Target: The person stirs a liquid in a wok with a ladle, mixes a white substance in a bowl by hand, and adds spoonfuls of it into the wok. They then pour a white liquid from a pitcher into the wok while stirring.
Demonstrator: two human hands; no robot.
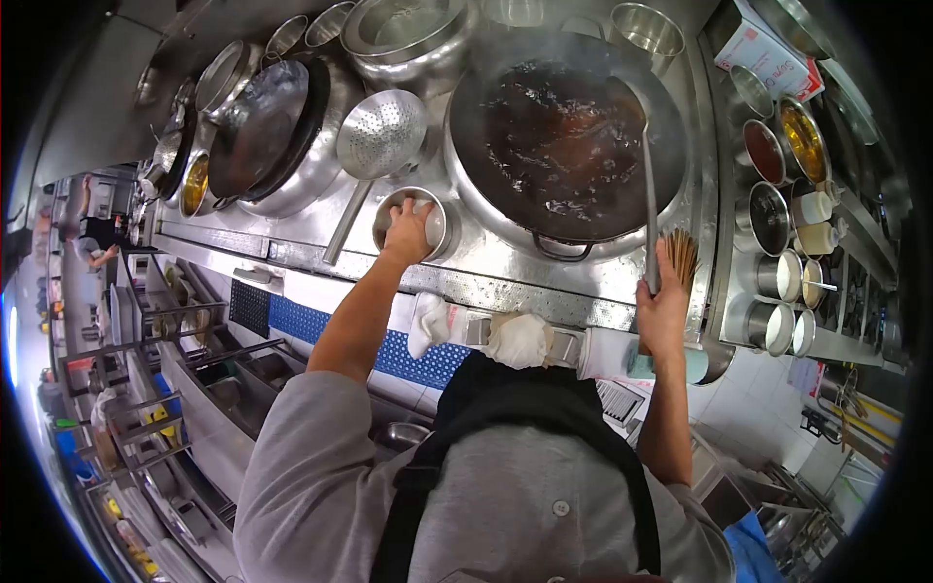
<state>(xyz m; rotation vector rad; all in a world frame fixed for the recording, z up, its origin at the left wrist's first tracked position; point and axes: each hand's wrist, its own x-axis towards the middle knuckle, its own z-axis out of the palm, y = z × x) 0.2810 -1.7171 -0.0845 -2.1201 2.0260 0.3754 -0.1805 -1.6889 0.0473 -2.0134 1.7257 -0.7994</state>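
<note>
My left hand (409, 231) reaches down into a round steel pot (442, 241), its fingers bent over something that I cannot make out. Beside that pot lies a perforated strainer (382, 133), its handle pointing toward me. My right hand (663, 313) is closed around the long handle of a ladle (651, 194), whose head is out of sight at the wok's far right side. Dark reddish-brown liquid bubbles and steams in the big black wok (671, 146). A bamboo brush (680, 260) stands right beside my right hand.
More woks (258, 126) and steel pots (403, 29) line the left and back of the stove. Containers of sauce and powder (765, 151) stand on the right. White cloths (520, 340) lie along the front edge. Another person (97, 243) is far off at left.
</note>
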